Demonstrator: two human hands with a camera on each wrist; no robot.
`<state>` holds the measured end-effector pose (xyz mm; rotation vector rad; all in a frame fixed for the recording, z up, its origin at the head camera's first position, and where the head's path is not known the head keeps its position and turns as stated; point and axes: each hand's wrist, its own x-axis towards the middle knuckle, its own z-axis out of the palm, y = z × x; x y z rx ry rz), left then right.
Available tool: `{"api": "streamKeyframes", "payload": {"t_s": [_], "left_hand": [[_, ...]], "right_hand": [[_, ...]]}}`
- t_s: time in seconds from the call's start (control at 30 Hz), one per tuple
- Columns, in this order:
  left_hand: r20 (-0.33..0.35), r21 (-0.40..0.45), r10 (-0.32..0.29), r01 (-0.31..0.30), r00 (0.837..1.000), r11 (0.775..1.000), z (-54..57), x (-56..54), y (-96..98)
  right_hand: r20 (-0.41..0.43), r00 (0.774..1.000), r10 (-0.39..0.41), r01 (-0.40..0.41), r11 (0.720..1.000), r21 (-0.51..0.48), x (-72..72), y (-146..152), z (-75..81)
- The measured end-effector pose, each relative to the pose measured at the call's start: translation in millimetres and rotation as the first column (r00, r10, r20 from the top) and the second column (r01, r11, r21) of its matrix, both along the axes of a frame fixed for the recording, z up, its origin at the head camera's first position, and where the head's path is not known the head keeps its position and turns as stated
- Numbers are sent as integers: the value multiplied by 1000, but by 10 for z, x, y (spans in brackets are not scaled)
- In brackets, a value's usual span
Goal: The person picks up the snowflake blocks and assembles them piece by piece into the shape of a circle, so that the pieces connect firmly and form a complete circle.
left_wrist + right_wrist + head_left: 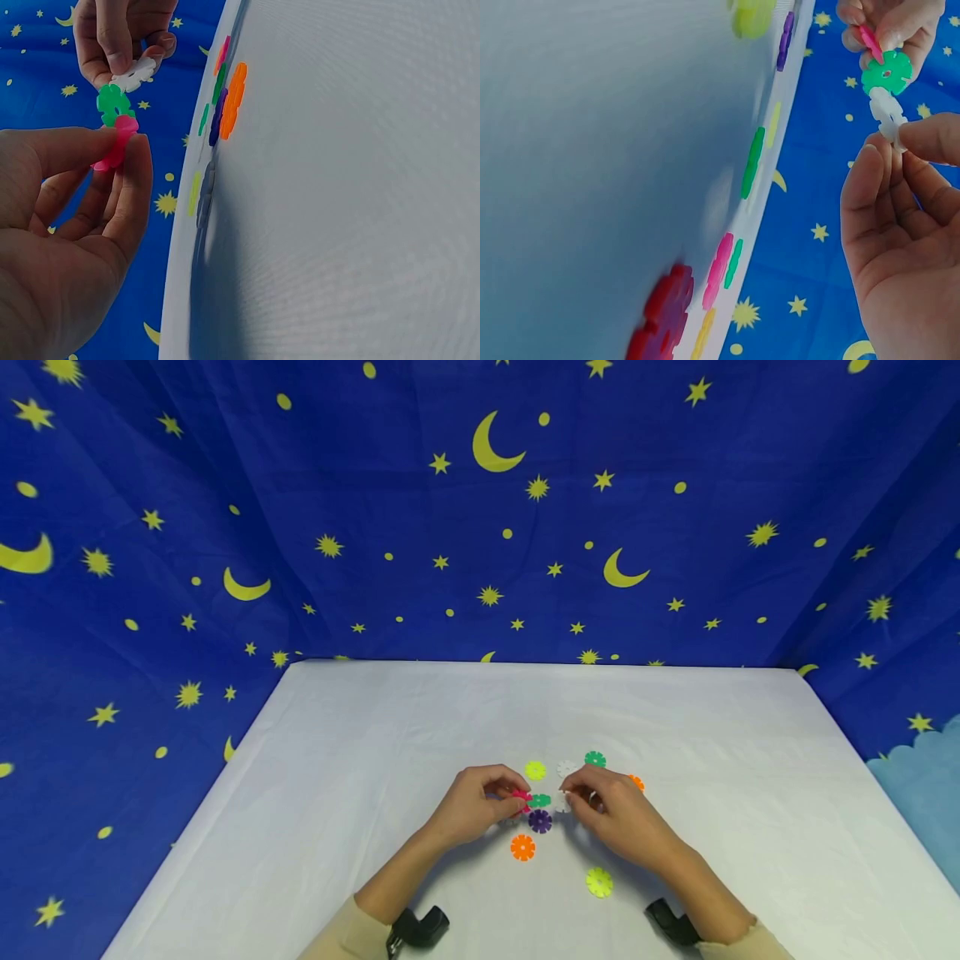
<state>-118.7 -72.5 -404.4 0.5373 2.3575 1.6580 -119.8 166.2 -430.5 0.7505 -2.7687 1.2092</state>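
My left hand pinches a pink notched snowflake disc between thumb and fingers. Slotted to that disc is a green snowflake disc, held up in the air between the hands. Opposite, my right hand pinches a white snowflake disc by its edge. In the right wrist view the white disc meets the green one's rim; whether their notches are engaged I cannot tell. Below the hands, a purple disc and an orange disc lie flat on the table.
Around the hands on the white-covered table lie more discs: a yellow one nearer me, another yellow disc and a green disc farther back. A blue star-patterned curtain encloses the back and sides.
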Motion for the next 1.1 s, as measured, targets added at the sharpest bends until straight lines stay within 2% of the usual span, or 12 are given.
{"api": "streamKeyframes", "payload": {"t_s": [0.27,0.57,0.8,1.1], "left_hand": [[-7,-6,-23,23,1000,1000,-19,2,11],[-27,-8,-8,8,1000,1000,-8,11,20],[-17,29,5,-4,1000,1000,-4,20,26],[-25,67,-21,22,999,998,-43,-3,4]], "right_hand": [[4,999,53,-53,998,-24,9,1,-14],[21,998,53,-52,998,-41,8,-7,-32],[0,998,68,-68,996,-62,16,-30,-46],[10,995,99,-97,988,-121,33,-26,-48]]}}
